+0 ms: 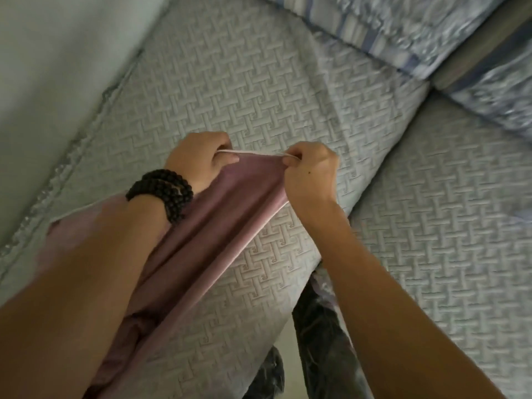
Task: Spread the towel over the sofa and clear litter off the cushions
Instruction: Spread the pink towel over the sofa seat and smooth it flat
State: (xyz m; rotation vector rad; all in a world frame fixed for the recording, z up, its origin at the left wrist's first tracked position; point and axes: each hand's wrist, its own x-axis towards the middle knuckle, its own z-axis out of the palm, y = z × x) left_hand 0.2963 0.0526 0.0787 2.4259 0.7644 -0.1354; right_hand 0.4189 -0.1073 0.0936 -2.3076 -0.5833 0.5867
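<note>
Two bare forearms reach out over a sofa cushion (230, 82) covered in pale quilted fabric, the left wrist ringed by a dark beaded bracelet (161, 191). Left hand (198, 158) and right hand (312, 171) each pinch the top hem of a dusty-pink towel (227, 203), fingers closed on the cloth, stretching it taut between them near the cushion's middle. A blue patterned pillow (403, 30) rests along the far edge.
</note>
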